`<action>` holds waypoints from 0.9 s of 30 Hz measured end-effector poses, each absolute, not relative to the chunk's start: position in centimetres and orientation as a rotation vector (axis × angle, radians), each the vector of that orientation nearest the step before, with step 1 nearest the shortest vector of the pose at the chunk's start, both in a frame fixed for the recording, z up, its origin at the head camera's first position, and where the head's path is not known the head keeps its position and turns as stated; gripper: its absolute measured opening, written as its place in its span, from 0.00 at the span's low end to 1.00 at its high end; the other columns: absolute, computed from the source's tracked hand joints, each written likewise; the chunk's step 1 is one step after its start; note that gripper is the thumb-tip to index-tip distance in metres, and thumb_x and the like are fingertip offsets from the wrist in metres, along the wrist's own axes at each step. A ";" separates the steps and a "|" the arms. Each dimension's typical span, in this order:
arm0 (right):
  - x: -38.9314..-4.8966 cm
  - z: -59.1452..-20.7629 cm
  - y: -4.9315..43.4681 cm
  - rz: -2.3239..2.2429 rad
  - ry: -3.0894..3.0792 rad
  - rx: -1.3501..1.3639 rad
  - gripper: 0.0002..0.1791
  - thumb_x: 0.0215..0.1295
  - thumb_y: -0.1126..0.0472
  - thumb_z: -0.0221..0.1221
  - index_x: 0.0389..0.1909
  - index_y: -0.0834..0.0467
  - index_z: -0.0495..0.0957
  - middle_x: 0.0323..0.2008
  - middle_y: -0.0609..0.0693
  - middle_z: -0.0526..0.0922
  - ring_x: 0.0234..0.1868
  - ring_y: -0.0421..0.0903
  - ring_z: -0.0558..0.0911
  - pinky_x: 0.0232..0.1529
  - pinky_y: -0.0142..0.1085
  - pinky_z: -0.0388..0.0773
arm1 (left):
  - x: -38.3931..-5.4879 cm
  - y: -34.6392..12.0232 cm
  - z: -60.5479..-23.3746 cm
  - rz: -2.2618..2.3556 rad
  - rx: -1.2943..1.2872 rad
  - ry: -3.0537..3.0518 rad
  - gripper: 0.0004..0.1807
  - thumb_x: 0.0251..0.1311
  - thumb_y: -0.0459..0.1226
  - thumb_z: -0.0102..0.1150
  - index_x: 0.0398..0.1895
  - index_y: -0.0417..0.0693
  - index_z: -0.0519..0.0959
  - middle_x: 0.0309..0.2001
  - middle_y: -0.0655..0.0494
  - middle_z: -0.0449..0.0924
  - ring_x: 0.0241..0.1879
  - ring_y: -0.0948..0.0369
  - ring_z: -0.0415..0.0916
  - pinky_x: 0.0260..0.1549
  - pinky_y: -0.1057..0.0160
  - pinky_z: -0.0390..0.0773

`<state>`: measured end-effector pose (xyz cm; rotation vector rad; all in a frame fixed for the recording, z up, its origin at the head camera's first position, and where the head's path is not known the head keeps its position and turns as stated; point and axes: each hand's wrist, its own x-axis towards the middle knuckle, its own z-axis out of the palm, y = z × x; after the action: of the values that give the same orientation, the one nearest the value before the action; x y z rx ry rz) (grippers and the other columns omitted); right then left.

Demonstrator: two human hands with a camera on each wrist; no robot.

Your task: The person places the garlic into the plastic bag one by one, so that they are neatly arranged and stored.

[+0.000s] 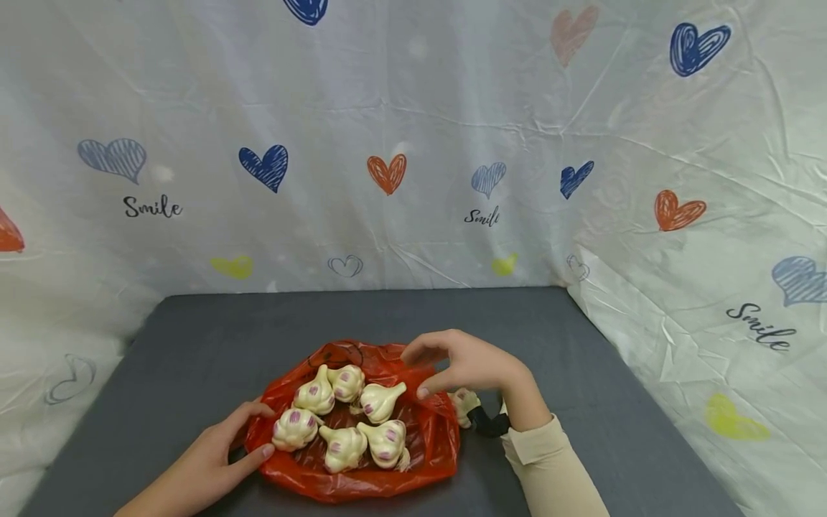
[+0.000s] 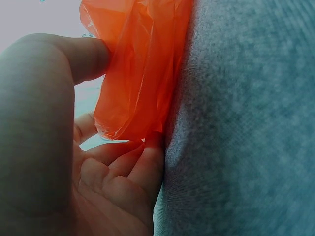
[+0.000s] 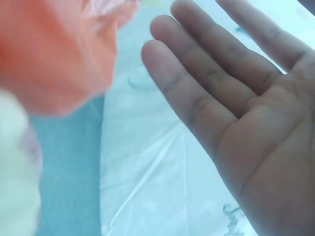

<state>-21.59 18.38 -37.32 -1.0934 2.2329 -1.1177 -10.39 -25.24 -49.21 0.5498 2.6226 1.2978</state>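
A red plastic bag (image 1: 362,488) lies spread with its mouth up, and several garlic bulbs (image 1: 344,449) with purple patches sit inside it. My left hand (image 1: 209,456) holds the bag's left rim. In the left wrist view the thumb (image 2: 88,59) lies on one side of the orange-looking plastic (image 2: 140,73) and the fingers on the other. Over the bag's right edge hovers my right hand (image 1: 468,362), fingers loosely bent, with nothing in it. The right wrist view shows those fingers (image 3: 197,103) extended and apart from the bag (image 3: 59,54).
Another garlic bulb (image 1: 463,406) lies outside the bag on the right, partly hidden by the right wrist and its black strap (image 1: 487,422). Dark grey cloth covers the table (image 1: 213,337). A white curtain (image 1: 413,86) printed with hearts hangs behind and at both sides.
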 end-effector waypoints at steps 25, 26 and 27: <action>-25.5 -41.0 25.3 -1.264 1.908 -0.905 0.23 0.65 0.72 0.74 0.57 0.73 0.77 0.60 0.77 0.77 0.64 0.76 0.79 0.65 0.62 0.79 | -10.4 -25.2 -49.2 1.302 0.533 2.617 0.24 0.78 0.47 0.67 0.67 0.47 0.72 0.71 0.35 0.74 0.71 0.31 0.72 0.53 0.49 0.87; -25.5 -41.2 25.4 -1.258 1.900 -0.889 0.24 0.66 0.71 0.74 0.59 0.73 0.77 0.61 0.75 0.77 0.64 0.75 0.79 0.65 0.60 0.80 | -10.4 -25.2 -49.2 1.303 0.533 2.615 0.24 0.78 0.47 0.67 0.67 0.47 0.72 0.71 0.35 0.74 0.71 0.31 0.72 0.53 0.49 0.87; -25.6 -41.4 25.5 -1.255 1.890 -0.874 0.25 0.66 0.71 0.74 0.61 0.72 0.77 0.62 0.74 0.78 0.65 0.75 0.79 0.65 0.58 0.80 | -10.4 -25.2 -49.2 1.307 0.532 2.610 0.25 0.78 0.47 0.67 0.67 0.47 0.72 0.71 0.35 0.74 0.71 0.31 0.72 0.53 0.48 0.86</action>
<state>-25.59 25.52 -41.41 -0.8738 1.8898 -1.2554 -10.40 -25.19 -49.22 0.5322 2.6096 1.3073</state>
